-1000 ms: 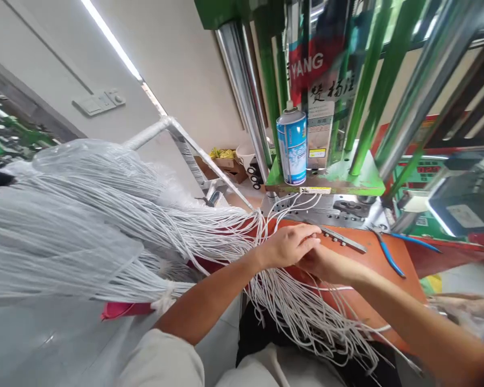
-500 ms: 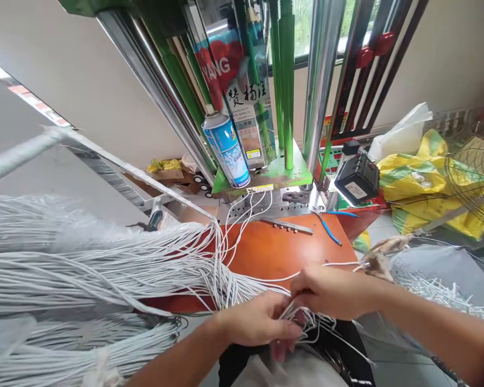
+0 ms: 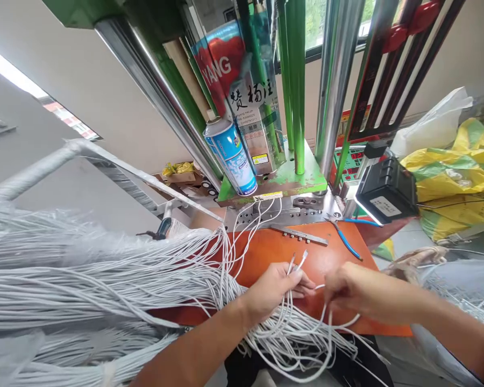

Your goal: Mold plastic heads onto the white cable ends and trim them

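Between thumb and fingers my left hand (image 3: 280,285) pinches a few white cables (image 3: 305,260), their ends sticking up past the thumb. My right hand (image 3: 342,287) is just to the right, its fingers curled closed on a white cable, partly blurred. A short cable end shows in the gap between the hands. Below them a loose heap of white cables (image 3: 294,344) lies over the lap and the edge of the orange board (image 3: 274,252). Large bundles of white cables (image 3: 105,290) stretch off to the left.
A spray can (image 3: 232,158) stands on the green press plate (image 3: 306,180). Blue-handled pliers (image 3: 349,242) and a metal bar (image 3: 300,235) lie behind my hands. A black box (image 3: 387,191) is at right, near yellow bags (image 3: 452,172). A white-wrapped frame (image 3: 137,174) slants at left.
My hands have come up from the lap over the orange board and moved apart. Cable ends now stand up from the left hand. The view has shifted slightly.
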### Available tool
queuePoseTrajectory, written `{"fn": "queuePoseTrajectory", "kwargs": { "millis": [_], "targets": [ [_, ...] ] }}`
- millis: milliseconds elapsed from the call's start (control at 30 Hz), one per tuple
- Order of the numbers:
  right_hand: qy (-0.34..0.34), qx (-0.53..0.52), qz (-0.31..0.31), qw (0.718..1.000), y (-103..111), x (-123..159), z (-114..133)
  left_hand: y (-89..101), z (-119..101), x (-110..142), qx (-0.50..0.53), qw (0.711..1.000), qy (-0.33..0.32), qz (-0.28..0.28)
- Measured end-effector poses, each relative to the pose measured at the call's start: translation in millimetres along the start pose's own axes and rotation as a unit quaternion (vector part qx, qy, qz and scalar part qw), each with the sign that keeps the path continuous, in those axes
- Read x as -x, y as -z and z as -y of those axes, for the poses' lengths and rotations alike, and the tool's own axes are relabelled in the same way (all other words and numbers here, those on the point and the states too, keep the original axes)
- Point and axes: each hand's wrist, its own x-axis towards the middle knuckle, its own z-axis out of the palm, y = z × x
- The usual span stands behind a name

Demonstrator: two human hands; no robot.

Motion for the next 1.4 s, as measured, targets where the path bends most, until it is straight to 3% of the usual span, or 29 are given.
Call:
{"fn": "queuePoseTrajectory", "kwargs": {
  "millis": [133, 300, 367, 467, 633, 867, 1033, 1167, 1400],
  "targets": [
    [0.0, -0.034, -0.159, 0.987, -8.8, -32.2, -17.3, -10.1, -2.8, -19.4, 0.056, 0.998, 0.024, 0.012],
    [-0.046, -0.057, -0.314, 0.946, -9.1, -43.4, -37.3, -4.9, 3.0, -25.9, 0.06, 0.997, 0.044, 0.012],
    [-0.027, -0.064, -0.336, 0.939, -17.0, -45.4, -32.6, -3.2, 4.2, -29.7, 0.055, 0.997, 0.043, 0.03],
    [0.032, -0.032, -0.303, 0.952, -27.4, -51.8, -27.2, -1.1, 0.8, -36.4, 0.06, 0.997, 0.03, 0.042],
    [-0.003, 0.102, -0.457, 0.883, -27.8, -64.9, -49.7, 11.9, -8.7, -40.0, 0.067, 0.997, 0.024, 0.014],
    [-0.057, 0.233, -0.422, 0.874, -39.7, -69.4, -63.2, 24.6, 9.7, -48.1, 0.039, 0.998, -0.032, -0.038],
    [-0.044, 0.194, -0.402, 0.893, -43.8, -46.3, -61.2, 26.3, 15.1, -54.0, 0.003, 0.989, -0.099, -0.111],
    [-0.025, 0.133, -0.407, 0.904, -50.7, -34.9, -59.3, 24.7, 12.9, -56.2, -0.029, 0.995, -0.064, -0.074],
    [0.0, 0.159, -0.398, 0.903, -55.0, -39.3, -57.9, 20.1, 1.9, -62.7, -0.064, 0.997, 0.005, -0.033]
  ]
}}
